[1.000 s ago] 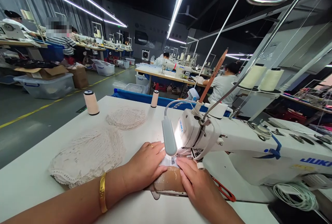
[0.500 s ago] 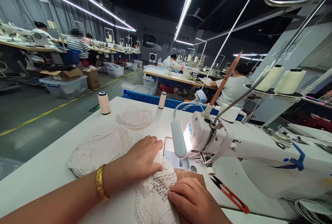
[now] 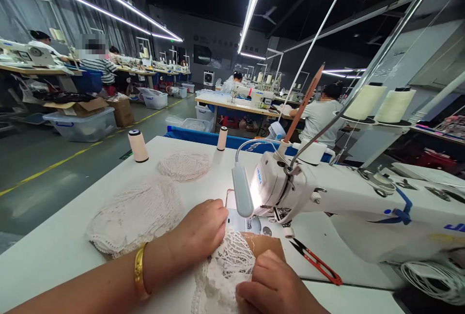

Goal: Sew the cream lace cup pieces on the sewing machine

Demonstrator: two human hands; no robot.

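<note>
A white lace piece [image 3: 237, 258] lies bunched in front of the sewing machine's needle area. My left hand [image 3: 203, 229] is closed at its upper left edge, fingers curled under, with a gold bangle on the wrist. At the lace's right side, my right hand [image 3: 278, 282] is closed on the edge, thumb against the fabric. Brown paper or card [image 3: 267, 245] shows beneath and beside the lace. Just behind is the white sewing machine [image 3: 271, 183], its grey lamp [image 3: 242, 193] lit over the metal needle plate [image 3: 238, 222]. The fingertips of both hands are partly hidden.
Stacked lace pieces [image 3: 136, 217] and a flatter lace pile [image 3: 184, 166] lie to the left. Two thread cones, a larger one [image 3: 138, 147] and a smaller one [image 3: 222, 139], stand at the table's back. Red-handled thread snips [image 3: 317, 263] lie at right. Other people sit at machines beyond.
My left hand's fingers and thumb, spread before, have curled in on the lace. My right hand has closed more and lifted the lace's right edge slightly. The view has shifted a little.
</note>
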